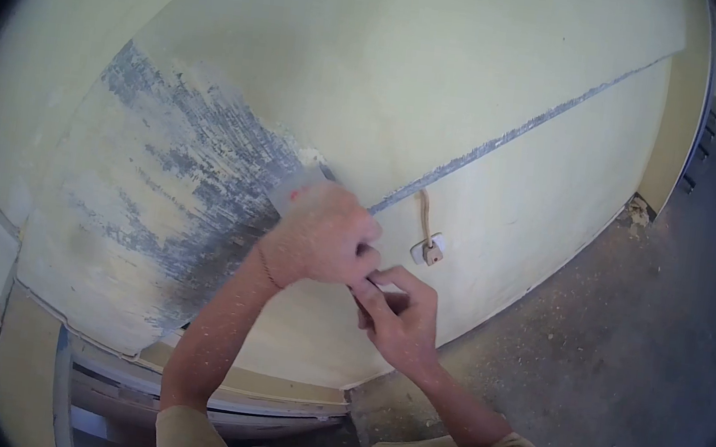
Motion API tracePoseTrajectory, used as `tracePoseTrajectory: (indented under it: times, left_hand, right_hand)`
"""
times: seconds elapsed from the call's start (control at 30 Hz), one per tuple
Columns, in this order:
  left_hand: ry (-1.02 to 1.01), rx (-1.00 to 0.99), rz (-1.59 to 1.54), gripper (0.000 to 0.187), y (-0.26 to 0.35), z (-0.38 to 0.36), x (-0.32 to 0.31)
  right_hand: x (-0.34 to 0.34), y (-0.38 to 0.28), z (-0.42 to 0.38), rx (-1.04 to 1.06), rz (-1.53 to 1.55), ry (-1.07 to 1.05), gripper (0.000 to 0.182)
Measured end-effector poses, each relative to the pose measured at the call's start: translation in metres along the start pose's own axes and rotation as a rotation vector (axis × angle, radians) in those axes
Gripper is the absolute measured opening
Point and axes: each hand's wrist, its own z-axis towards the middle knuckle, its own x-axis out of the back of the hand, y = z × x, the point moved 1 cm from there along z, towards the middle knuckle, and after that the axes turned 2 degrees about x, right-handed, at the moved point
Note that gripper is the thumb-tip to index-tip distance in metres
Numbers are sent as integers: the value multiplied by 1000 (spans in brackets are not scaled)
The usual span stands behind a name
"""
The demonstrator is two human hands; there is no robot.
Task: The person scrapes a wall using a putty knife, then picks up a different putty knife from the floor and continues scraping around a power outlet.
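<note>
My left hand (322, 230) is closed in a fist around a scraper. The scraper's wide, pale, blurred blade (293, 188) shows past my knuckles, with a red mark on it. Its edge lies at the wall (357, 73), where cream paint borders a grey scraped patch (200, 135). Just below, my right hand (405, 317) is curled with thumb and fingers together at the dark lower end of the handle. Most of the handle is hidden inside my hands. A thin bracelet circles my left wrist.
A grey scraped line (509, 139) runs up the wall to the right. A socket (430, 249) hangs on a short cable below it. Paint flecks dot the concrete floor (554, 361). A wooden ledge (269, 386) stands at lower left.
</note>
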Motion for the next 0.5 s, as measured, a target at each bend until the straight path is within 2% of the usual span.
tracePoseTrajectory:
  times: [0.07,0.13,0.17,0.27,0.37,0.43,0.47,0.5]
  left_hand:
    - [31,2,-14,21,0,-1,-1]
    - [54,3,-8,19,8,-1,-10]
    - [63,-2,-2,19,7,0,-7]
    - [14,3,0,19,6,0,1]
    - [88,-8,11,20,3,2,7]
    - [-96,3,77,19,9,2,-14]
    - [-97,6,75,19,4,0,-12]
    - [8,1,31,20,-3,-1,-5]
  right_hand:
    - [0,-1,0,34,17,-18,11]
    - [9,0,-5,-72,-14,1,11]
    - [8,0,-2,-60,-17,-2,11]
    - [2,1,-1,-61,5,23,11]
    - [-1,-2,4,77,46,-37,12]
    - [9,4,-5,-73,-20,13,13]
    - [6,4,-3,-75,-20,12,13]
    - [-1,1,2,-17,1,2,13]
